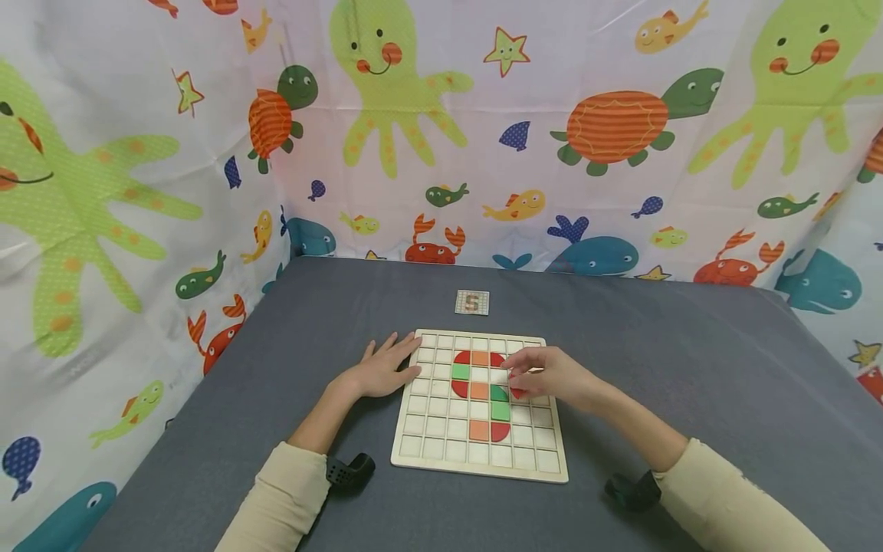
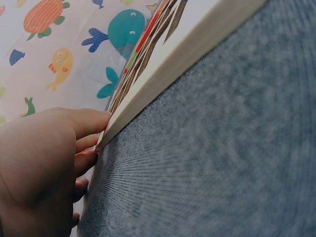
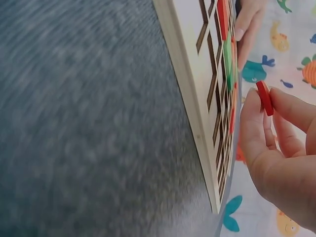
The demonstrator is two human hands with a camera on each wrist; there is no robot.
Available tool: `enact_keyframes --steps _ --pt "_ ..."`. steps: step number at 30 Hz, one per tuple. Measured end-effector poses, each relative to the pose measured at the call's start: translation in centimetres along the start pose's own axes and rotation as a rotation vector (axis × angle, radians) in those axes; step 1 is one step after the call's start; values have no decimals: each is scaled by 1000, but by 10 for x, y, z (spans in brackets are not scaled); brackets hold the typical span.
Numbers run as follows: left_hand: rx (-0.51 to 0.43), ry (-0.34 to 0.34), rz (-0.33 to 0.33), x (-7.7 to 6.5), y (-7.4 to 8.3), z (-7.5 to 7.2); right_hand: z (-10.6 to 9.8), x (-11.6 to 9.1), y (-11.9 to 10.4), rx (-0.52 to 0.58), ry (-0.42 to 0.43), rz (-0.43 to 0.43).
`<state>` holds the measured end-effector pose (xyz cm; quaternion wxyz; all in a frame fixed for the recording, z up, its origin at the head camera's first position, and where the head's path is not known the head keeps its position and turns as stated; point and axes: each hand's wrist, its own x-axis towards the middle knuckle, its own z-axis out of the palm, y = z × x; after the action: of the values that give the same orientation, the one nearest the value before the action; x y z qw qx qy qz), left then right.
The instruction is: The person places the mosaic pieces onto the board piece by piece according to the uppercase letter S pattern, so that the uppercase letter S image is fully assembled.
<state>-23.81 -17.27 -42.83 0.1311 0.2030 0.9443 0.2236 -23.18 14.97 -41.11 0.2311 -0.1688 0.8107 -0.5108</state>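
Note:
A pale wooden grid board (image 1: 411,446) lies on the grey cloth, with red, orange and green tiles set in some of its squares. Orange square tiles (image 1: 479,391), green tiles (image 1: 500,411) and round-cornered red tiles (image 1: 500,432) form a curved figure. My left hand (image 1: 381,371) rests at the board's left edge, fingers extended, fingertips touching the rim. Over the right part of the board, my right hand (image 1: 552,374) pinches a small red tile (image 3: 265,98) between thumb and fingertips, raised off the board in the right wrist view.
Beyond the board's far edge lies a small square card (image 1: 472,303) with a letter S pattern on a grid. A grey cloth (image 1: 310,307) covers the table. Behind and to the left hangs a white curtain (image 1: 441,153) printed with sea animals.

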Motion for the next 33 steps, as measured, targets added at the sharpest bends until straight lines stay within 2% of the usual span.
enact_keyframes --steps 5,15,24,28,33 --pt "1 9 0 1 1 0 7 4 -2 -4 8 -26" --pt "2 14 -5 0 0 1 21 11 -4 50 -45 -103" --pt "-8 9 3 0 1 0 38 14 -12 -35 -72 -241" --pt "-13 6 -4 -1 1 0 48 15 -17 -56 -99 -277" --pt "-6 6 -10 0 2 0 59 16 -22 -140 -94 -298"
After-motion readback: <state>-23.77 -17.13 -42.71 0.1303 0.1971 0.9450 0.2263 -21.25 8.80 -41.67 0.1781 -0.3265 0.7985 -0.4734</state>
